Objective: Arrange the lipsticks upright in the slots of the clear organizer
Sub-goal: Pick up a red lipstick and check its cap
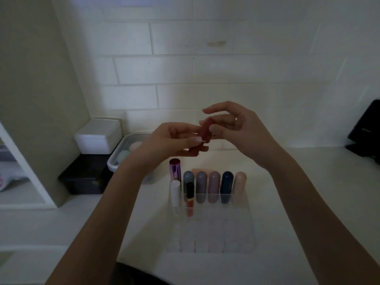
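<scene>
The red lipstick, pinched between fingertips of the left hand and right hand, could be dropped onto the upright tubes in the clear organizer, toppling them, if either grasp were loosened early.

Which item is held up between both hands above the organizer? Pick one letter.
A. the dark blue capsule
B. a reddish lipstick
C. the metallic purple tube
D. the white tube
B: the reddish lipstick is pinched between the left hand and right hand, while the other tubes stand in the clear organizer.
</scene>
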`<control>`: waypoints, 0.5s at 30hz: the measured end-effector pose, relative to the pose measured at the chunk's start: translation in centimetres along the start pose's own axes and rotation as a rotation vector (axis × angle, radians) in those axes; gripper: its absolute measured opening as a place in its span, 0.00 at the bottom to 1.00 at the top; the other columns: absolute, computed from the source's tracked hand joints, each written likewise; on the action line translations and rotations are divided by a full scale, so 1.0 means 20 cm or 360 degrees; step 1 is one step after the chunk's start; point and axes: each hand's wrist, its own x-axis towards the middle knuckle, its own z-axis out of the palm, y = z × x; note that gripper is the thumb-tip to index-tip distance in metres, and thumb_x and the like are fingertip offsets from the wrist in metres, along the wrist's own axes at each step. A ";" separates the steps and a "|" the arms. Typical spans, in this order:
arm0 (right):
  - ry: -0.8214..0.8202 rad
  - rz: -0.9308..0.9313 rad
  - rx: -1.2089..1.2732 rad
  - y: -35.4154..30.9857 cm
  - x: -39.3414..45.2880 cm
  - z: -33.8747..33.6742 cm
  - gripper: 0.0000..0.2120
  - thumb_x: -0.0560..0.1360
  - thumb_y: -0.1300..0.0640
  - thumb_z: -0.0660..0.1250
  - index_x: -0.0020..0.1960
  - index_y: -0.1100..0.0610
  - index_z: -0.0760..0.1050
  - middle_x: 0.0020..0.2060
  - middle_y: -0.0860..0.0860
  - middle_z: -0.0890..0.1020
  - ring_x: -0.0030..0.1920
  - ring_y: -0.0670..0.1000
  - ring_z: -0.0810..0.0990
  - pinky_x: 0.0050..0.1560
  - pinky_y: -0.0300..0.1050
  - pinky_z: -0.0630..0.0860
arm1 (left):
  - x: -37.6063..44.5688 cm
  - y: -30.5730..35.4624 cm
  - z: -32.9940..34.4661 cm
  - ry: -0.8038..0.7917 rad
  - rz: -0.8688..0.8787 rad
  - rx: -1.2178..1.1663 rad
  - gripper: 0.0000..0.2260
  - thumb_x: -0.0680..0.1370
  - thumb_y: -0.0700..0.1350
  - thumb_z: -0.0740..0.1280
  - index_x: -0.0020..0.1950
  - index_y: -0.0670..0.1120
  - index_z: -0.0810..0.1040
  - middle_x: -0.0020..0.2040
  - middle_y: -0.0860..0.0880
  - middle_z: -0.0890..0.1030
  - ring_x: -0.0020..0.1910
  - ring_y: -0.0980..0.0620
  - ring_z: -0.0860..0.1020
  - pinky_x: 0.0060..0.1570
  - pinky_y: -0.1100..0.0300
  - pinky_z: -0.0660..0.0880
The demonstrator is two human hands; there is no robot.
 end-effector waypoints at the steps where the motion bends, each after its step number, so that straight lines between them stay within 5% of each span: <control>1: -0.0028 0.0008 0.0013 -0.01 0.00 0.00 0.13 0.74 0.69 0.66 0.57 0.58 0.76 0.48 0.55 0.85 0.50 0.50 0.85 0.51 0.42 0.80 | -0.01 0.01 0.01 0.0046 0.0009 0.0007 0.13 0.71 0.44 0.69 0.55 0.47 0.80 0.48 0.48 0.87 0.48 0.51 0.85 0.46 0.64 0.81; 6: -0.0188 0.0055 -0.0005 -0.04 -0.02 0.00 0.13 0.74 0.69 0.66 0.56 0.59 0.78 0.49 0.54 0.85 0.51 0.48 0.85 0.51 0.39 0.80 | -0.05 0.01 0.03 0.0241 0.0106 0.0142 0.12 0.68 0.39 0.75 0.50 0.47 0.81 0.36 0.51 0.86 0.33 0.56 0.83 0.29 0.67 0.76; 9: -0.0246 0.0039 -0.0077 -0.08 -0.03 0.00 0.09 0.72 0.69 0.68 0.51 0.61 0.80 0.43 0.52 0.85 0.46 0.47 0.85 0.47 0.36 0.80 | -0.07 0.00 0.03 0.0203 0.0121 0.0162 0.16 0.61 0.44 0.76 0.48 0.49 0.81 0.39 0.49 0.86 0.41 0.48 0.85 0.40 0.61 0.81; 15: -0.0561 0.0020 -0.0515 -0.15 -0.07 -0.03 0.07 0.68 0.64 0.74 0.44 0.57 0.82 0.39 0.48 0.86 0.43 0.45 0.85 0.46 0.34 0.79 | -0.11 -0.07 -0.02 0.0148 0.0140 -0.0035 0.09 0.72 0.52 0.66 0.49 0.52 0.81 0.46 0.52 0.86 0.52 0.54 0.83 0.55 0.63 0.79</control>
